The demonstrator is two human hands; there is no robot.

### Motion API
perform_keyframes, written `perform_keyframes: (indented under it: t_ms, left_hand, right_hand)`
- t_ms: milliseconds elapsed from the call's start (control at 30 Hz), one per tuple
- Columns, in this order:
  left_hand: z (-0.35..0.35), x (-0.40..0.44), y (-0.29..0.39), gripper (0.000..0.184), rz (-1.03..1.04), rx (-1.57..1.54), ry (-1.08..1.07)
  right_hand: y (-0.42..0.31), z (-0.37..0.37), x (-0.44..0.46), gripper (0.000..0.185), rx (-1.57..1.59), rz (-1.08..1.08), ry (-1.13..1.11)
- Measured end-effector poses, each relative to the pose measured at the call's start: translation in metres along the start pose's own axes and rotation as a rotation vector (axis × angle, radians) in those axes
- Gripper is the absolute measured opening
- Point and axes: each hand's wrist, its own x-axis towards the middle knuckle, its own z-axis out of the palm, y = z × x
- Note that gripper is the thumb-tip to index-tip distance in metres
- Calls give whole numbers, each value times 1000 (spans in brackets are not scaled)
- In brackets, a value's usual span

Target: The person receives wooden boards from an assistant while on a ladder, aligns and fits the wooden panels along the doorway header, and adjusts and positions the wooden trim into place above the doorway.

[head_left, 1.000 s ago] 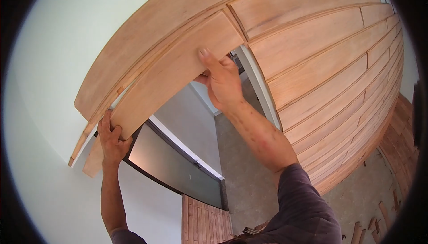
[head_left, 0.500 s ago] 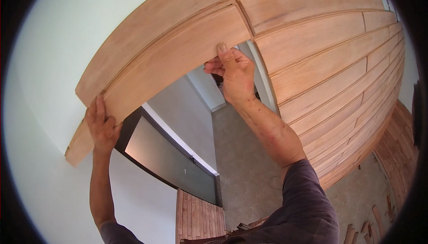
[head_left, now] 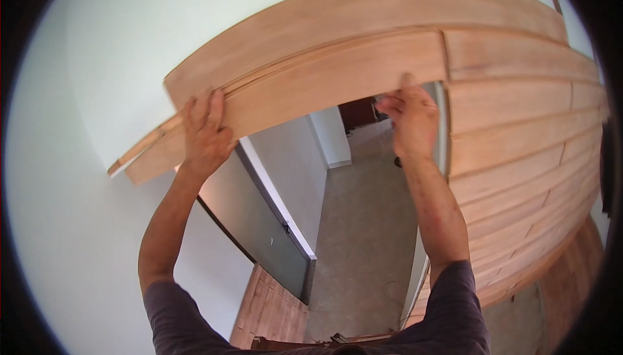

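Observation:
A long wooden plank [head_left: 337,69] spans the top of the doorway, just under another wide plank [head_left: 363,8] on the wall. My left hand [head_left: 206,135] grips it toward its left end, fingers laid over the front and upper edge, thumb near the lower edge. Its right end meets the row of fitted boards. Near that end my right hand [head_left: 415,124] pinches the lower edge, thumb on the front face and the other fingers curled below and partly behind. Past my left hand, a narrow wooden strip [head_left: 139,147] shows above the plank, with a thin gap between them.
Wooden boards [head_left: 513,128] cover the wall at right. Beneath the plank, the doorway opens onto a grey floor [head_left: 357,225]. A frosted glass door [head_left: 259,225] stands at left, with wood panelling [head_left: 269,306] low beside it. The upper wall [head_left: 130,50] is white.
The view has turned, so the planks and both hands appear further right. The plank's left end now shows a gap below the strip. Both hands keep their hold.

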Motion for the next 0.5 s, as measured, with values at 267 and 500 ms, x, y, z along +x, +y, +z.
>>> perform_keyframes:
  t_ms: [267,500]
  left_hand:
    - [7,-17,2,32,-140,19,63]
    - [-9,-59,38,29,-602,-75,240]
  right_hand:
    - [-9,73,-43,65,-1381,-1149,-893]
    - [-3,100,-8,77,-1736,-1470,-1011]
